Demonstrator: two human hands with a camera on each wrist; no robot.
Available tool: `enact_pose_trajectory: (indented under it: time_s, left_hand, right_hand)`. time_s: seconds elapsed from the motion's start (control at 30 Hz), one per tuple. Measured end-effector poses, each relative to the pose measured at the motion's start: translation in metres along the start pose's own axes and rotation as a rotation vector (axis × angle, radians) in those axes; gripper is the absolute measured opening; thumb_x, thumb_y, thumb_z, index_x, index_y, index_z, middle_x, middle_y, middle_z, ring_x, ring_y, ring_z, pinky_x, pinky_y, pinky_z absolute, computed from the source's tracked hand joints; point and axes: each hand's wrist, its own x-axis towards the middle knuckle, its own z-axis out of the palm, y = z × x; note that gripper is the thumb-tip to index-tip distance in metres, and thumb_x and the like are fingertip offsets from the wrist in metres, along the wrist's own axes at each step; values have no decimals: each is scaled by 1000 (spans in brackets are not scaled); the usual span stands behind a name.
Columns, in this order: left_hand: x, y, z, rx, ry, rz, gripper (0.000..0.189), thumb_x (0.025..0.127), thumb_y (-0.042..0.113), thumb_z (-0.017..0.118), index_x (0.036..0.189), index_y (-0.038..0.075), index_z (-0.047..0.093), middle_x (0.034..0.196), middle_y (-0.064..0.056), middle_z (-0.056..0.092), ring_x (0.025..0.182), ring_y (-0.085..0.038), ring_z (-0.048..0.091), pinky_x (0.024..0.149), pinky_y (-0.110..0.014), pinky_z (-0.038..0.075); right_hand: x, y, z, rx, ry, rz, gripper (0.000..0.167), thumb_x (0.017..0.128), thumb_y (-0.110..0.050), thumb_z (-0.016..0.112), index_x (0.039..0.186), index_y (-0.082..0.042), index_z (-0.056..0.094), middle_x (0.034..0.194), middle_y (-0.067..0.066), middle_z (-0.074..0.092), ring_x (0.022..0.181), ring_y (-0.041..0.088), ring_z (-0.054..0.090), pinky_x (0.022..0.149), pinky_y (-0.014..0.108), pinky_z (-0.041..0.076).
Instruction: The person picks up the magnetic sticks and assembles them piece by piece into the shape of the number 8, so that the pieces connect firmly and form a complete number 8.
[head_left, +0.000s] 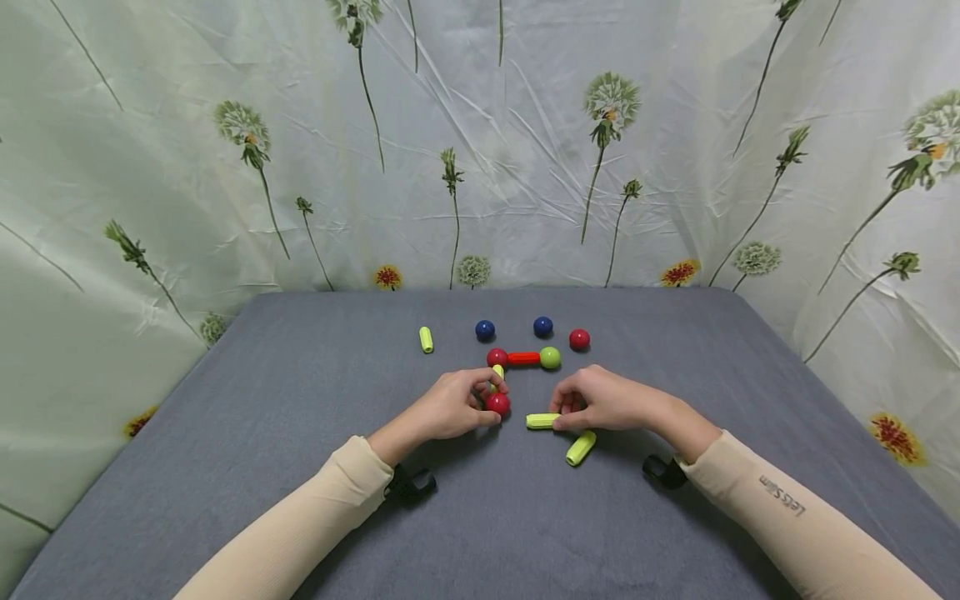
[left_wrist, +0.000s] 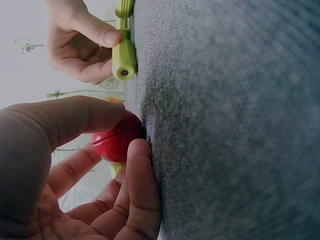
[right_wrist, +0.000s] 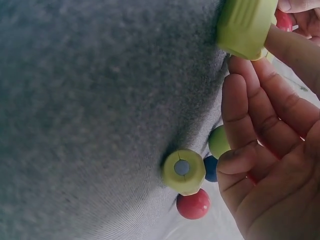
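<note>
On grey cloth [head_left: 510,525], the left hand [head_left: 452,405] pinches a red ball [head_left: 498,406], the right hand [head_left: 603,398] a yellow rod [head_left: 540,421] — likely light, stiff, best held mid-length.

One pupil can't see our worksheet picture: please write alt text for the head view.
A person's left hand pinches a red ball, their right hand a yellow rod, over a grey table. Beyond, a red rod lies between another red ball and a green ball, with two blue balls farther back.

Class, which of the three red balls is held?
The frontmost red ball, pinched by the left hand; the other two lie farther back, unheld.
</note>
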Motion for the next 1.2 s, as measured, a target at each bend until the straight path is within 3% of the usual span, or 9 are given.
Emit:
enact_pose_trajectory:
  time_s: [0.4, 1.2]
  left_hand:
    - [0, -2, 0, 1, -2, 11, 34, 79, 22, 75, 108, 27, 59, 95, 5, 63, 72, -7, 61, 68, -26, 49]
    - [-1, -1, 0, -6, 10, 39, 31, 79, 21, 75, 105, 27, 60, 92, 5, 64, 69, -6, 61, 65, -25, 49]
  right_hand:
    - [11, -3, -4, -31, 45, -23, 10, 84, -37, 68, 87, -28, 65, 77, -11, 62, 70, 6, 56, 63, 21, 47]
    - [21, -8, -5, -40, 36, -41, 11, 85, -38, 67, 89, -27, 64, 79, -11, 62, 71, 6, 56, 64, 22, 48]
